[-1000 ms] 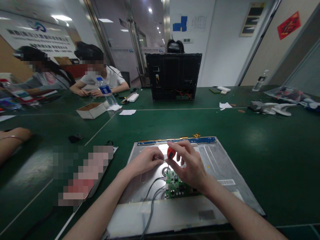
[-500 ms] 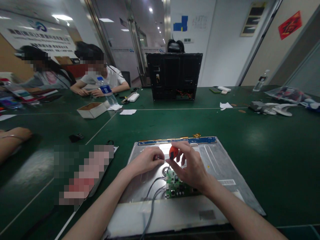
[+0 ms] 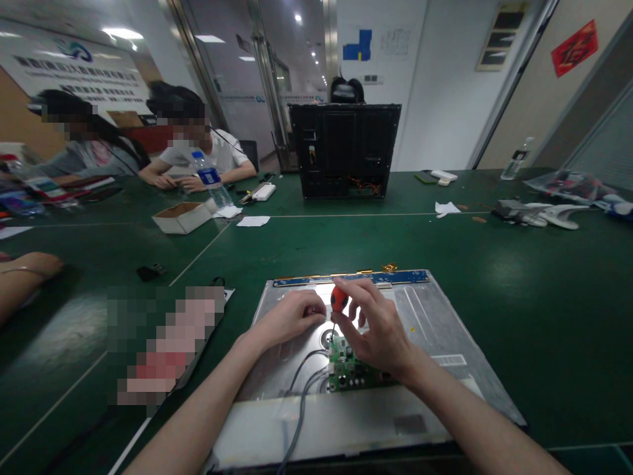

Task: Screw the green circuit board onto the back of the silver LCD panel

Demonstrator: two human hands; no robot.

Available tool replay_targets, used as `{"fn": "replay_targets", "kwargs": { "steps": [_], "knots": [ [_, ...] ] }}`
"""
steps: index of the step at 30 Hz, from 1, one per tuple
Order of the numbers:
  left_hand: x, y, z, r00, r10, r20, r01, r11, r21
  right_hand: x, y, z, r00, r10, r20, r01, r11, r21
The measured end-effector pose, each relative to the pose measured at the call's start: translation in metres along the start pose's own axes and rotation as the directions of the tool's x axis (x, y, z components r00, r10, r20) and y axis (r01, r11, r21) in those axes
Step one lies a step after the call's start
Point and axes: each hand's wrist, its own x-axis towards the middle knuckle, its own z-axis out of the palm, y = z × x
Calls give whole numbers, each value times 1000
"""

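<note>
Head view: red-and-black screwdriver (image 3: 339, 299) over a green circuit board (image 3: 349, 366)

Grasping the screwdriver between thumb and fingers of the right hand (image 3: 380, 326), handle up, thin shaft pointing down at the far left corner of the circuit board; cannot tell whether touching it. Holding the left hand (image 3: 291, 316) curled just beside, over the metal panel (image 3: 445, 336) under the board; cannot tell whether gripping anything. Can see gray cables (image 3: 301, 406) running from the board's left side toward the panel's near edge. Farther back on the green table (image 3: 558, 316), can make out a black casing (image 3: 346, 142) standing upright and, left of it, a blue-capped bottle (image 3: 211, 179).
</note>
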Motion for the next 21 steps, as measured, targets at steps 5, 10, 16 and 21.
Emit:
{"fn": "replay_targets", "kwargs": {
  "steps": [5,10,16,21],
  "knots": [
    [0,1,0,1000,-8,14,8,1000,-19,0,-1,-1,1000,1,12,-1,1000,21],
    [-1,-1,-1,1000,-9,3,9,1000,-13,-1,0,0,1000,4,12,-4,1000,22],
    [0,-3,1,1000,-3,-24,3,1000,-1,-2,1,0,1000,0,7,0,1000,18],
    [0,-2,1,1000,-1,-31,2,1000,22,-1,2,0,1000,-13,-6,13,1000,-6]
  ]
}}
